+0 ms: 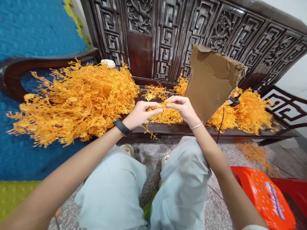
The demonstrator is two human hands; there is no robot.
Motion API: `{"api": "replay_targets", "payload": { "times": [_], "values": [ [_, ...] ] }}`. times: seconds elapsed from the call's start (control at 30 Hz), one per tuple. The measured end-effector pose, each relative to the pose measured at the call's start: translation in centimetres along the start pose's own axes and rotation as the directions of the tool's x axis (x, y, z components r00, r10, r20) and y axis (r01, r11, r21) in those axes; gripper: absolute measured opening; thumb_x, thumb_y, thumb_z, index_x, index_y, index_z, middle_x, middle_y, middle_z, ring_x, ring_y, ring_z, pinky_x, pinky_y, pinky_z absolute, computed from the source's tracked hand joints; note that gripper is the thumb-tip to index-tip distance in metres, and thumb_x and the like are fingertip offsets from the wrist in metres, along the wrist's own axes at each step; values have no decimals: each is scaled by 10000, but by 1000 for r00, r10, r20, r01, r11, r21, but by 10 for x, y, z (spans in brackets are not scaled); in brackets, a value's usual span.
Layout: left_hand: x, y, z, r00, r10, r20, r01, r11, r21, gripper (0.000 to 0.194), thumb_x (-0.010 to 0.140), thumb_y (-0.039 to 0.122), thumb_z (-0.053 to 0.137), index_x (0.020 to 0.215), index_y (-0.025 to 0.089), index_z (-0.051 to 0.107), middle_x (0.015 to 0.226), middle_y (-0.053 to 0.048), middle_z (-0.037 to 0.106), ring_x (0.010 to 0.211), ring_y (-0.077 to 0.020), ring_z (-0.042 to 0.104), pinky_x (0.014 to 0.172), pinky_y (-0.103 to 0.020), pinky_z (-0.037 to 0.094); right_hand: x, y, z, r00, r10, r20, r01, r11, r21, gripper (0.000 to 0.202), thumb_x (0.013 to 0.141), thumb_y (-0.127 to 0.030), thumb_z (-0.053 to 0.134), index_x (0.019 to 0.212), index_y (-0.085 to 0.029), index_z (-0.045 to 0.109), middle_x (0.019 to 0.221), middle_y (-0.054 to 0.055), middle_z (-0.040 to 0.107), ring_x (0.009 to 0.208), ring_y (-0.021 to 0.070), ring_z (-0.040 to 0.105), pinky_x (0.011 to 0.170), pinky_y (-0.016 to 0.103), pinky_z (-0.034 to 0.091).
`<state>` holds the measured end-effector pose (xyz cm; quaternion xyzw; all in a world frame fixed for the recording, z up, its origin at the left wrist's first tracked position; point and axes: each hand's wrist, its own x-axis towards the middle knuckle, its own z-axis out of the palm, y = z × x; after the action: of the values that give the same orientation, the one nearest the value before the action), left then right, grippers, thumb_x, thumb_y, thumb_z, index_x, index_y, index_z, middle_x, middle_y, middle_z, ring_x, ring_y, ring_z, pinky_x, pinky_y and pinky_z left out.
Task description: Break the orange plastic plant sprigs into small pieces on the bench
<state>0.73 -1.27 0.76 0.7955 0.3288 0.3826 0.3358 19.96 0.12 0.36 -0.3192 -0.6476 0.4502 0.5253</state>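
The left hand and the right hand meet above the front part of a dark wooden desk, their fingertips nearly touching. Each grip is drawn closed, thumb against fingers, and both seem to pinch one small orange sprig between them, though its far ends blend into the orange behind. A black wristband circles the left wrist, and a thin bracelet the right.

Just below the fingers, a low orange heap lies on the desk, with a loose cluster behind it. A stray strand hangs over the front edge, below the left hand. To the left, a big bushy pile covers that end, with a white round object behind it.

Just beside the right hand, a torn cardboard sheet stands tilted on the desk; beyond it is another orange pile, with a black device at its near side. A carved backrest rises behind. Orange scraps lie on the speckled floor, near a red stool at the right.
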Motion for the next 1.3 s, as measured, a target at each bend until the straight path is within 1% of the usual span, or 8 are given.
{"api": "replay_targets", "payload": {
  "times": [0.13,0.47,0.7,0.8,0.93,1.07,1.17,1.3],
  "values": [
    [1,5,1,1000,5,-9,-5,999,-38,243,771,352,585,827,134,676,771,-23,674,720,-125,575,667,-228,413,2,2,0,1000,18,-22,-16,998,65,197,571,-277,785,675,-172,654,694,-26,641,646,84,583,693,264,487],
    [1,5,-2,986,-74,147,112,955,-276,201,761,313,562,666,141,605,465,61,391,414,-45,306,428,-193,244,-2,-1,6,934,79,348,-162,962,218,273,713,-343,699,755,-156,505,705,-12,629,635,89,595,639,246,472],
    [-1,11,-3,972,-171,163,232,820,-523,205,682,291,590,552,140,543,523,28,437,402,-31,287,377,-185,186,-3,-3,26,921,27,389,-214,870,445,398,668,-335,730,703,-193,360,649,-68,519,563,49,484,579,206,429],
    [-3,18,-5,969,-150,195,238,772,-589,272,613,280,616,445,142,452,454,38,347,395,-33,283,381,-185,227,-4,-5,33,895,-24,445,-227,834,503,413,678,-324,718,682,-195,326,579,-88,466,465,28,402,503,180,385],
    [-4,25,-6,971,-79,227,218,691,-689,258,555,245,610,396,143,435,423,28,360,417,-65,393,495,-245,412,-4,-4,40,870,-42,490,-259,808,529,447,655,-349,722,670,-199,301,540,-103,451,397,13,363,437,162,363],
    [-5,31,-4,958,-28,284,234,647,-726,250,525,221,600,369,143,422,368,32,343,360,-56,338,435,-252,384,-5,-3,43,830,-42,556,-313,790,527,463,607,-346,744,648,-192,309,527,-110,503,340,-1,353,399,160,370],
    [-8,34,-2,940,-2,343,255,674,-694,306,543,286,598,356,158,391,354,22,327,350,-68,334,399,-266,359,-9,-4,44,787,-80,611,-341,769,540,420,607,-343,744,633,-181,357,517,-98,547,293,-4,358,354,147,353],
    [-11,36,3,949,-18,314,185,839,-512,344,584,374,577,360,183,397,364,-5,354,407,-125,414,492,-365,468,-18,-6,43,741,-74,667,-404,745,531,378,578,-362,754,603,-169,430,485,-74,567,261,4,370,318,139,345]
  ]
}}
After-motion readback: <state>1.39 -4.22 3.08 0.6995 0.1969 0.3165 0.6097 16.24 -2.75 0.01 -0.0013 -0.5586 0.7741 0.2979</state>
